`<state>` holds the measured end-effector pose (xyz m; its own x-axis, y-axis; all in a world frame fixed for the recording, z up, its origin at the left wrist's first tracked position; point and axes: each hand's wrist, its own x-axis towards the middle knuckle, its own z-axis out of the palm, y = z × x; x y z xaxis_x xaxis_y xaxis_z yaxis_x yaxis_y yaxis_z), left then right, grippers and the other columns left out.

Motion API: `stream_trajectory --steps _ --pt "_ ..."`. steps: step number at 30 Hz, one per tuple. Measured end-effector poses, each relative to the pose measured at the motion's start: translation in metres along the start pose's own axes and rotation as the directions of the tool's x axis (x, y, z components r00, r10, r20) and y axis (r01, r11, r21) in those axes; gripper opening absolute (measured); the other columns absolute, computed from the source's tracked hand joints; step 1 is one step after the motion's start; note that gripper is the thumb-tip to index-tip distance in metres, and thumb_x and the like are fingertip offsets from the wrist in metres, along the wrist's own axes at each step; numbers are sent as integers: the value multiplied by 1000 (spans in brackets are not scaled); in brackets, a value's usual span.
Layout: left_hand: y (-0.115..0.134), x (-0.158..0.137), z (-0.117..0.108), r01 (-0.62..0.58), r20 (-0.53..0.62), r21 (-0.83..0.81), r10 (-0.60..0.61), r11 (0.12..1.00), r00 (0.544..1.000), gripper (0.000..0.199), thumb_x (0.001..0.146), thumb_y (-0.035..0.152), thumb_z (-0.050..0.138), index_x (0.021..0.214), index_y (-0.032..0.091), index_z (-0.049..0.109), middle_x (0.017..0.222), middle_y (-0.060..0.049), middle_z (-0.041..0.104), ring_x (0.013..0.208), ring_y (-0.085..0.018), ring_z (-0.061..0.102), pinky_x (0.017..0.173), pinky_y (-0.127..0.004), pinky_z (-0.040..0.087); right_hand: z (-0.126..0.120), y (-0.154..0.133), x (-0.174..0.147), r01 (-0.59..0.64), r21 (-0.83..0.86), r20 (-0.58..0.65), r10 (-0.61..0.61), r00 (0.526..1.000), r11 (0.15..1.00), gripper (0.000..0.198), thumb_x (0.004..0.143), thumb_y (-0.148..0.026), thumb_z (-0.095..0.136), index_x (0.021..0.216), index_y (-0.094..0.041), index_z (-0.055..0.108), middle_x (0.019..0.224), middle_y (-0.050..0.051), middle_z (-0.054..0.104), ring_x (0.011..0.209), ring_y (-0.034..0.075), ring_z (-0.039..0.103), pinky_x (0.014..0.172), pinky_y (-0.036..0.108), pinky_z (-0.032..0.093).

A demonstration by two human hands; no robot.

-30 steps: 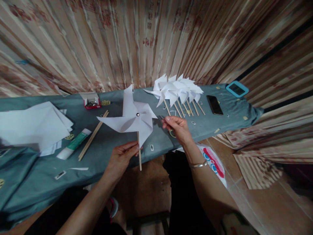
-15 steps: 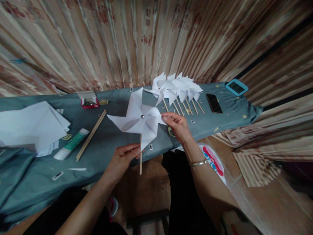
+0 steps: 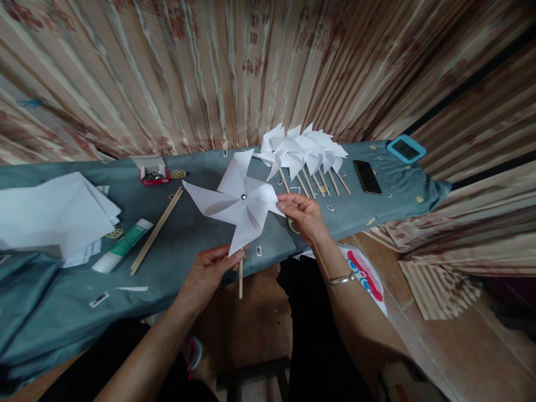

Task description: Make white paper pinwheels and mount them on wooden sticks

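Observation:
A white paper pinwheel (image 3: 247, 204) with a silver pin at its centre is held up in front of me, over the table's near edge. My left hand (image 3: 215, 268) is closed around its wooden stick (image 3: 240, 282), just under the lowest blade. That blade's tip reaches down to the left fingertips. At the right, my right hand (image 3: 304, 213) pinches one blade's edge between thumb and fingers. Behind the held pinwheel, several finished pinwheels (image 3: 310, 151) lie overlapping in a row, their sticks pointing toward me.
Left on the cloth-covered table (image 3: 201, 240) are white paper sheets (image 3: 54, 212), a green-and-white glue tube (image 3: 123, 245), wooden sticks (image 3: 157, 230) and a red box of pins (image 3: 153, 176). A phone (image 3: 367, 177) and a blue-framed timer (image 3: 406, 149) lie right. A tape roll (image 3: 292, 225) is partly behind my right hand.
The pinwheel's blades have turned slightly clockwise around the pin, with the lowest tip shifting left onto my left fingers. Both hands stay almost in place.

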<state>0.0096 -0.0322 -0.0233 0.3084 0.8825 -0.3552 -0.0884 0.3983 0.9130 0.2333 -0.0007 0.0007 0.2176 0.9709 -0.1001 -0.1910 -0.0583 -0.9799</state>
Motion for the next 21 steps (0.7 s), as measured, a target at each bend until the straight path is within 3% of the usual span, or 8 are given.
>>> stream_trajectory --steps 11,21 --pt "-4 2 -1 11 -24 4 -11 1000 1000 29 59 48 83 58 20 74 78 -6 75 70 -17 60 73 -29 46 2 2 -1 -38 38 22 37 999 999 31 48 -36 91 73 -24 77 69 -3 75 63 8 62 65 20 48" --pt "-1 2 1 12 -95 -18 -14 1000 995 34 53 44 86 76 20 80 63 -2 67 59 -12 51 63 -26 43 3 2 -3 -69 61 25 68 997 996 29 48 -33 91 70 -22 76 67 -3 73 61 8 60 62 20 45"
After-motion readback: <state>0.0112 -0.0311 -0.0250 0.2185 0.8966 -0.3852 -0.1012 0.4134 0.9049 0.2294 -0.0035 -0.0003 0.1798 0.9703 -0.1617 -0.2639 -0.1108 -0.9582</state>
